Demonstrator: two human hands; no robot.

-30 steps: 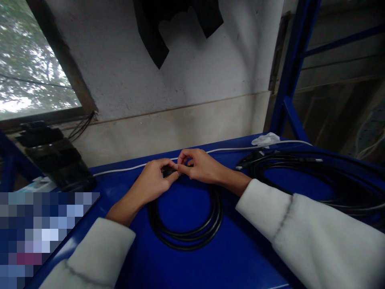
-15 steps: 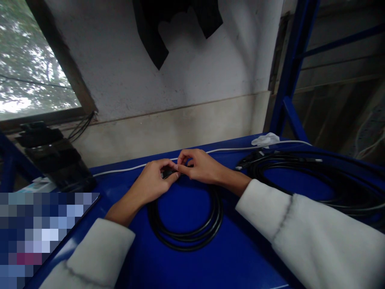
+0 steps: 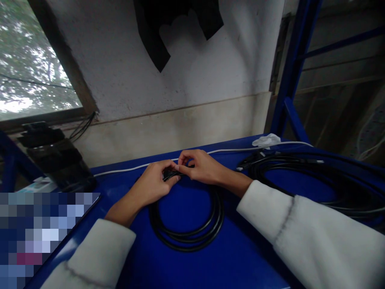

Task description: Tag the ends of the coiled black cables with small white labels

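Observation:
A black cable (image 3: 186, 247) lies wound in a round coil on the blue tabletop (image 3: 192, 210). At the coil's far side, my left hand (image 3: 153, 179) is closed around the bundled strands, its thumb and fingers pressing on them. My right hand (image 3: 200, 166) meets it there, with thumb and index finger pinched together close to the left fingertips. Whatever small thing sits in that right pinch is hidden by the fingers. Between the two hands a short dark stretch of the bundle shows.
More black cable (image 3: 300, 199) lies in a larger coil at the right, with a crumpled white plastic bag (image 3: 266, 140) behind it. A white cord (image 3: 234, 150) runs along the back edge. A dark bottle (image 3: 57, 160) stands at left, near a blue metal frame (image 3: 293, 72) at right.
Both hands stay at the coil's far side. The left thumb has shifted slightly, and a little more of the dark bundle shows between the hands.

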